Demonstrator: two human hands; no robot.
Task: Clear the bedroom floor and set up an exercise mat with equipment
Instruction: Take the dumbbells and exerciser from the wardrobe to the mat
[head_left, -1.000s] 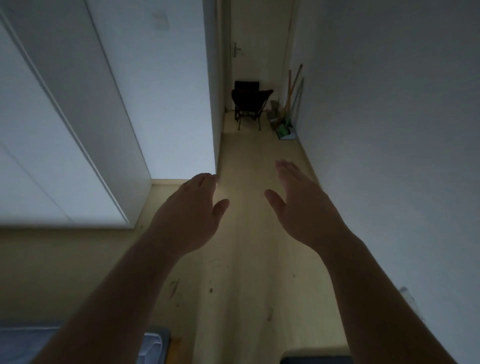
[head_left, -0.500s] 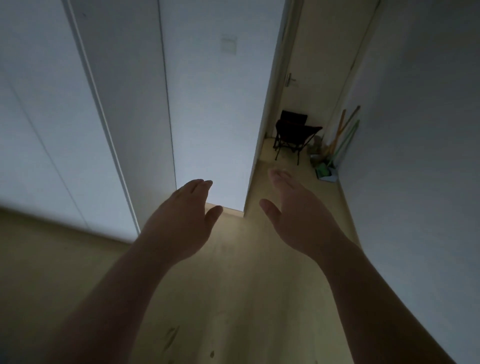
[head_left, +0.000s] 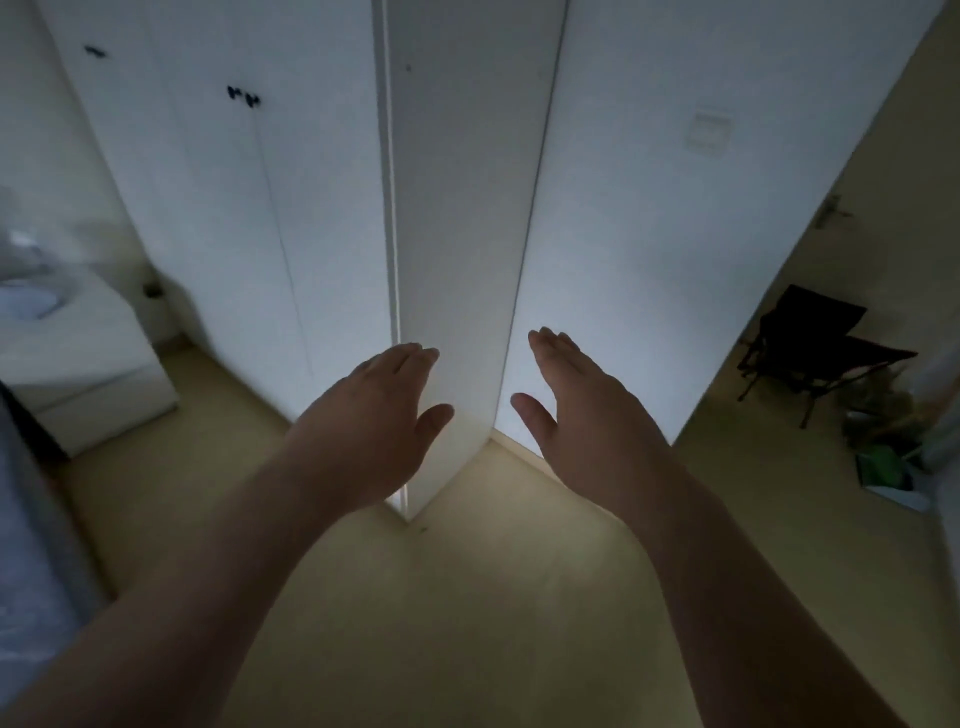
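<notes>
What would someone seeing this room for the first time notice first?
Two bare hands are held out in mid-frame, the left hand and the right hand, both open and holding nothing. Right behind them stands the corner of a tall white wardrobe. At the far right a black folding chair stands on the pale floor.

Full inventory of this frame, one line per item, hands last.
wardrobe: 1, white with dark knobs, left of the wall corner
wall corner: 1, white, centre
switch plate: 1, white, on the wall at upper right
drawer unit: 1, white, far left on the floor
folding chair: 1, black, right side
green clutter: count unclear, green, on the floor beside the chair, too blurred to identify
floor: 1, beige, lower half
left hand: 1, open, holds nothing
right hand: 1, open, holds nothing
</notes>
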